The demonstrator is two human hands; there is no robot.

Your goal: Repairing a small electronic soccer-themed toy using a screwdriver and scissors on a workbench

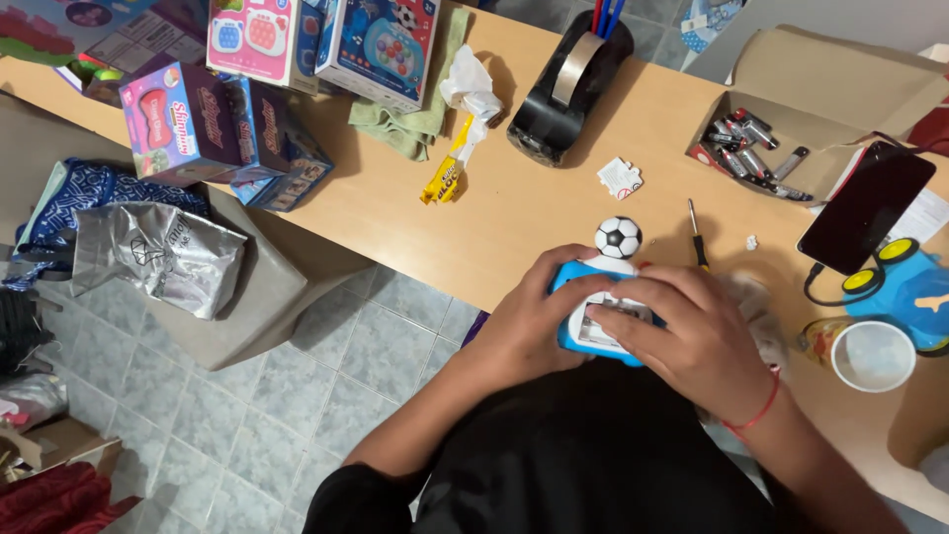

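From the head view, I am looking down on a wooden table (514,218) whose near edge is running diagonally from upper left to lower right, with tiled floor (326,386) lying open to the left of it. I am holding a blue toy (593,316) with a football ornament (619,237) right at that edge, close to my body. My left hand (529,321) is wrapping round the toy's left side, fingers curled shut on it. My right hand (697,336) is lying over its top and right side, fingers bent, pressing against its white face. A screwdriver (697,237) is lying just beyond, and a box of batteries (756,148) is sitting well apart.
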